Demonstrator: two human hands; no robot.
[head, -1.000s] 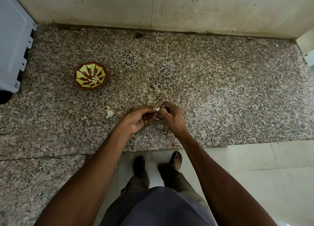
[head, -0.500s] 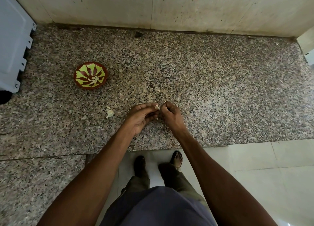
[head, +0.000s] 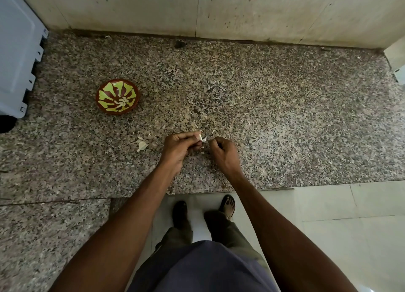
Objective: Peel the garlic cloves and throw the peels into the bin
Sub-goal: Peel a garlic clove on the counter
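Over the speckled granite counter (head: 285,120), my left hand (head: 179,147) pinches a small white garlic clove (head: 200,137) at its fingertips. My right hand (head: 222,152) is just to the right of it, fingers curled, pinching a thin flake of peel (head: 212,139) near the clove. The two hands are slightly apart. Loose garlic peels (head: 142,145) lie on the counter left of my left hand. A red bowl with a yellow-green pattern (head: 117,96) sits farther to the left and back. No bin shows in this view.
A pale blue-grey plastic object (head: 17,57) stands at the counter's left edge. A tiled wall (head: 197,11) runs along the back. The counter's front edge steps down to a pale floor (head: 350,226), where my feet stand.
My hands have drawn slightly apart, the right one pulling a flake of peel away from the clove held in the left. More of the white clove shows.
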